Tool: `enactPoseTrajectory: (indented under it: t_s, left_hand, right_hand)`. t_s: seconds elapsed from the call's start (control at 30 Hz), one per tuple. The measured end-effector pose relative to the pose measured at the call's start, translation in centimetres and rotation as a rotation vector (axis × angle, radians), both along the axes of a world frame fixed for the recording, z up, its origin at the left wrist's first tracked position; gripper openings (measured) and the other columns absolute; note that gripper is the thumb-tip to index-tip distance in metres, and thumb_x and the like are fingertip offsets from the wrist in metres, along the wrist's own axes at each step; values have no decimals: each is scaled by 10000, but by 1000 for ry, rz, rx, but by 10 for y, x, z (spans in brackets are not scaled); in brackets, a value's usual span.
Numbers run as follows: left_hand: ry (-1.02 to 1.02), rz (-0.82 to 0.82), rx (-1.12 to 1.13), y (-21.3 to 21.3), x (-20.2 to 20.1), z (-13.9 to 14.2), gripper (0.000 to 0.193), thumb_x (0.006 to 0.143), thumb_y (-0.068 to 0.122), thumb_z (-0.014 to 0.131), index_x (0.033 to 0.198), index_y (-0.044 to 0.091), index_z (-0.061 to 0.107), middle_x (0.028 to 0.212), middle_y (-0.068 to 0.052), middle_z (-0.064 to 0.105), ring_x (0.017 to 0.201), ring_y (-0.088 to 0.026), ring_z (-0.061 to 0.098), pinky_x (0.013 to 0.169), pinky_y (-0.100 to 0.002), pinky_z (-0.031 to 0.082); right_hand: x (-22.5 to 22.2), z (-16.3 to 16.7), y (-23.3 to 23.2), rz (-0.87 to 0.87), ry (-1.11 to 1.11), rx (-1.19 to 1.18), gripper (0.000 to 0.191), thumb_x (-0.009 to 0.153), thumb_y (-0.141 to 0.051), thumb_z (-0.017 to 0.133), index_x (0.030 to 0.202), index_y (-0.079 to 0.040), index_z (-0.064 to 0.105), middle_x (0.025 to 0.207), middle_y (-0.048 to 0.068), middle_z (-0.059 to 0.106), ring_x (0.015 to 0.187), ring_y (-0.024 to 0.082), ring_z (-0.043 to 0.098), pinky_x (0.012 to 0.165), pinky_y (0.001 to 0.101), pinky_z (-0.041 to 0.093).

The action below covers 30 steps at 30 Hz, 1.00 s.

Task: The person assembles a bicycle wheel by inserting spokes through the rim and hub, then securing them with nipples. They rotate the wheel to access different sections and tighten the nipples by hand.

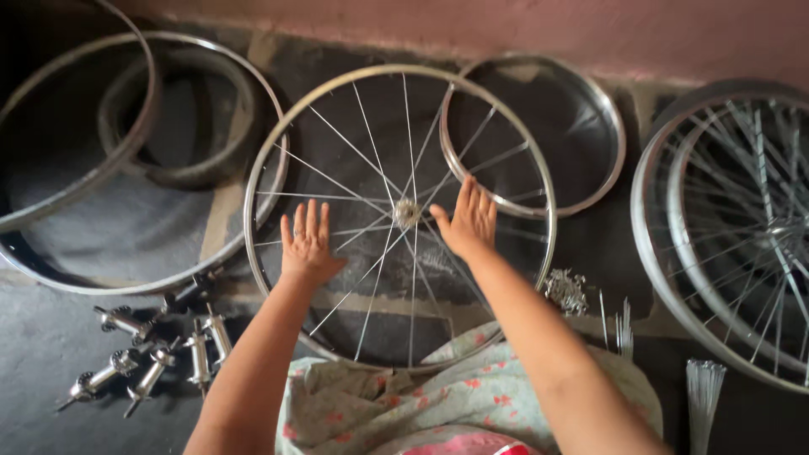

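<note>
I had both hands out over the spoked wheel (pixel 399 215), which stood propped against the pink wall (pixel 590 29) at the far edge of the floor (pixel 50 354), its lower rim down by my lap. My left hand (pixel 308 244) lay flat against the spokes to the left of the hub (pixel 407 211), fingers (pixel 312 217) spread and straight, gripping nothing. My right hand (pixel 468 223) rested open the same way just right of the hub, fingers together and pointing up, also holding nothing. The hub sat between my two palms, near both.

I judged the wheel light and stiff at the rim but springy across the thin spokes, which could bend under a hard push. The rim looked the safer place to take hold, at its left and right sides; bare metal there might be slick.

Loose rims (pixel 539 135) leaned beside it, more spoked wheels (pixel 733 227) at the right, and a cluster of axle hubs (pixel 152 358) lay on the floor by my left elbow.
</note>
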<state>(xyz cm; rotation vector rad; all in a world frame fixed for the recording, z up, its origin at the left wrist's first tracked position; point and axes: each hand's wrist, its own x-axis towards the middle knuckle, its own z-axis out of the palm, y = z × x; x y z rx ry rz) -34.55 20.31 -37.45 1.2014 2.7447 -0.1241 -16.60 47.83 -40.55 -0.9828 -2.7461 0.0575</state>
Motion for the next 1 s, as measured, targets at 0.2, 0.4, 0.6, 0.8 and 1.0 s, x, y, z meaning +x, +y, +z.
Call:
enactPoseTrajectory:
  t_s: [0.2, 0.4, 0.6, 0.8, 1.0]
  left_hand:
    - [-28, 141, 259, 20, 55, 12, 1230, 757, 622, 724, 1656, 46, 112, 1705, -158, 93, 1579, -328, 74, 1261, -514, 43]
    - [-193, 175, 118, 36, 95, 45, 1441, 638, 933, 616, 1608, 43, 31, 1694, -191, -34, 1564, -359, -55, 1231, -552, -10]
    - [-312, 206, -11, 46, 107, 56, 1503, 630, 929, 649, 1615, 24, -34, 1702, -199, -82, 1572, -351, -104, 1234, -557, -26]
    - [-346, 234, 27, 51, 99, 38, 1543, 592, 886, 725, 1605, 28, -62, 1704, -172, -94, 1574, -329, -104, 1230, -566, -26]
    - [-297, 175, 135, 53, 77, 33, 1518, 561, 851, 759, 1611, 46, 15, 1711, -156, 3, 1578, -330, -18, 1241, -555, 18]
  right_hand:
    - [5, 8, -20, -164, -71, -167, 1014, 947, -680, 450, 1598, 38, 150, 1591, 205, 361, 1405, 359, 384, 1146, 498, 285]
    - [10, 33, -28, -173, 4, -116, 962, 905, -614, 558, 1566, -13, 200, 1537, 192, 396, 1336, 377, 394, 1062, 503, 320]
    - [-10, 79, -6, 181, 62, 15, 701, 988, -497, 573, 1550, -110, 412, 1481, 96, 489, 1355, 314, 439, 1178, 502, 324]
    - [-60, 71, 24, 516, 81, 33, 821, 908, -556, 604, 1536, -77, 378, 1598, 141, 353, 1477, 371, 291, 1189, 508, 250]
    - [-64, 42, 23, 393, 18, -17, 837, 942, -589, 544, 1583, -104, 313, 1672, 94, 254, 1531, 311, 234, 1216, 520, 223]
